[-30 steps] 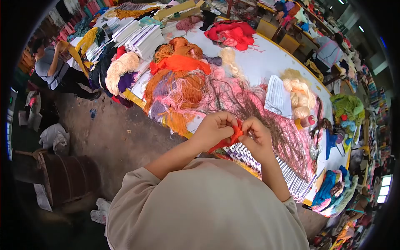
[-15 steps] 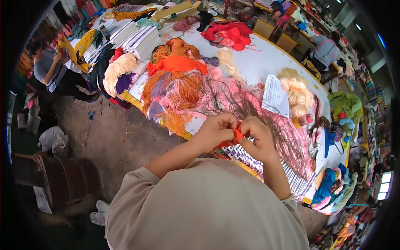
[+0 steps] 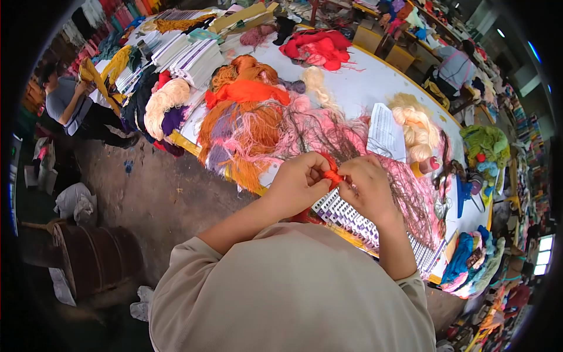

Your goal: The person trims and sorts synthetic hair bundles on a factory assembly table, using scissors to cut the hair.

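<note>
Above a worktop's (image 3: 366,82) near edge, the left hand (image 3: 298,183) is pinching red-orange yarn (image 3: 332,175) between thumb and fingertips; the right hand (image 3: 370,186) is touching it, its grip impossible to tell. A slackening pinch could be loosening the twist, and stray pink strands (image 3: 404,186) lying close could be snagging. Fingers are hiding the yarn's ends.

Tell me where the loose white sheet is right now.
In the head view, the sheet is right of centre on the table, just left of the cream yarn and beyond the right hand.
</note>
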Demonstrator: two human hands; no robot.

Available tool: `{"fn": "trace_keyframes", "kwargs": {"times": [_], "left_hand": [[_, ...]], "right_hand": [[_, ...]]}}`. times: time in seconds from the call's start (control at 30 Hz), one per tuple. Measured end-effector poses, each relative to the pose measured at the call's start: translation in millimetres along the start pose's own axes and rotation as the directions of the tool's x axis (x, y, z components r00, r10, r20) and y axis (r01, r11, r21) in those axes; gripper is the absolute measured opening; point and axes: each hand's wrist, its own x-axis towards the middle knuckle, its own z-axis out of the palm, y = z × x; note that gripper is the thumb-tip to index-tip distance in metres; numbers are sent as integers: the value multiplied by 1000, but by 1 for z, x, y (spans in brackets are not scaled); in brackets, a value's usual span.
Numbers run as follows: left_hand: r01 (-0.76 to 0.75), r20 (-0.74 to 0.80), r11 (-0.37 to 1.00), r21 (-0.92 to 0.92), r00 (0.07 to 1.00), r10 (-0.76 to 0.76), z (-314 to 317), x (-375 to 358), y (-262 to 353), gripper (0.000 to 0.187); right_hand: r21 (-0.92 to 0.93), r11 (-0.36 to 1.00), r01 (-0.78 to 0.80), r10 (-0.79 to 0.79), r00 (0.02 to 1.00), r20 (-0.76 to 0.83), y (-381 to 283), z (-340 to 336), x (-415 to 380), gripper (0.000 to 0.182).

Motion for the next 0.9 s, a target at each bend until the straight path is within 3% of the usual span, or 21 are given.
{"fn": "trace_keyframes", "kwargs": {"times": [0.07,0.13,0.17,0.23,0.27,0.3,0.33,0.37,0.43,0.47,0.53,0.57,0.63,0.67,0.73,0.8,0.83,0.9], "left_hand": [[-19,-8,998,55,1000,20,0,-1,3,15],[-73,-4,957,280,997,77,-2,-1,6,14],[-73,-7,957,280,997,79,-3,0,7,14],[-113,112,874,474,991,67,-6,1,10,14],[-112,112,873,474,991,67,-6,2,4,14],[8,121,981,194,992,-31,-7,5,-6,14],[140,159,985,-102,980,-123,-6,7,-8,14],[140,159,985,-104,980,-122,-8,8,-8,14],[277,268,879,-389,947,-179,-12,9,-2,14],[276,267,879,-389,947,-178,-11,9,0,14],[387,327,726,-569,916,-232,-10,8,6,16],[387,327,727,-567,916,-232,-8,7,9,16],[360,285,774,-521,928,-239,-3,6,15,11],[364,292,774,-517,926,-241,-2,5,15,11],[184,228,896,-404,969,-97,0,3,14,16],[187,241,916,-354,965,-104,-1,4,7,16],[182,247,935,-305,963,-107,-2,5,3,17],[242,287,901,-361,948,-140,-7,7,-6,15]], "right_hand": [[-7,1000,-2,2,1000,-7,0,0,0,25],[-8,1000,19,-19,1000,-3,-1,1,1,25],[-7,1000,22,-22,1000,-1,-2,0,2,25],[-16,995,99,-98,995,29,-8,-3,6,25],[-15,995,100,-99,995,29,-9,-2,7,25],[38,996,78,-79,996,32,-9,-1,6,23],[91,994,55,-58,998,37,-8,-1,6,21],[90,994,55,-58,998,39,-10,0,4,21],[491,850,-194,185,980,67,-15,2,-1,14],[490,850,-193,184,981,67,-14,4,-3,14],[725,650,-228,263,962,67,-8,10,-9,14],[726,649,-227,263,963,65,-5,13,-11,14],[859,450,-247,366,928,75,1,17,-14,17],[850,474,-228,326,943,71,5,15,-15,19],[807,528,-265,325,941,96,5,9,-16,19],[735,612,-292,309,944,117,5,8,-16,19],[736,611,-292,313,943,115,5,10,-18,19],[820,469,-329,397,907,138,5,13,-19,19]]}}
